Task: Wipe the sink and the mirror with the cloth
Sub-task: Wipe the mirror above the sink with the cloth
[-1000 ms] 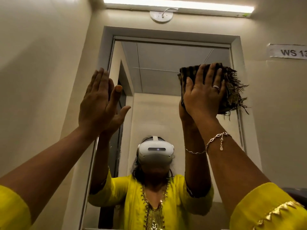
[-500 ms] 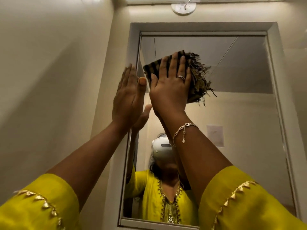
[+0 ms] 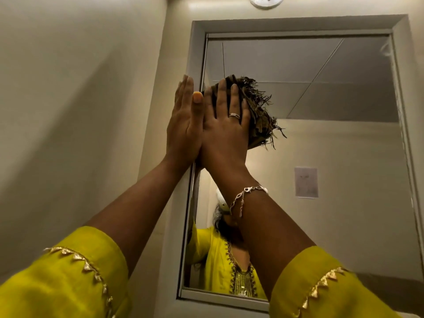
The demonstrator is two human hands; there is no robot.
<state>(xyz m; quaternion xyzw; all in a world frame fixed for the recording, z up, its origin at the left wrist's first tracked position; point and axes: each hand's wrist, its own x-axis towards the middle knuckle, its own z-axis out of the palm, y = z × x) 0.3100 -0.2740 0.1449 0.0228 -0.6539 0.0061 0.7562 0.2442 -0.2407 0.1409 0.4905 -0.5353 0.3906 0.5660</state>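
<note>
A tall mirror [image 3: 332, 145] in a pale grey frame [image 3: 195, 53] hangs on the wall ahead. My right hand [image 3: 226, 125] presses a dark, frayed cloth [image 3: 257, 106] flat against the glass near the mirror's upper left corner. The cloth's fringe sticks out to the right of my fingers. My left hand [image 3: 185, 120] lies flat with fingers together on the mirror's left frame, touching my right hand's side. It holds nothing. The sink is out of view.
A plain cream wall [image 3: 80, 111] runs along the left, close to the mirror frame. A round fitting [image 3: 266, 1] sits on the wall above the mirror. The glass reflects a person in yellow, a ceiling and a paper sheet [image 3: 306, 182].
My right hand slid the cloth leftward across the glass, from the upper right to the upper left. My left hand stayed on the left frame; both hands now touch.
</note>
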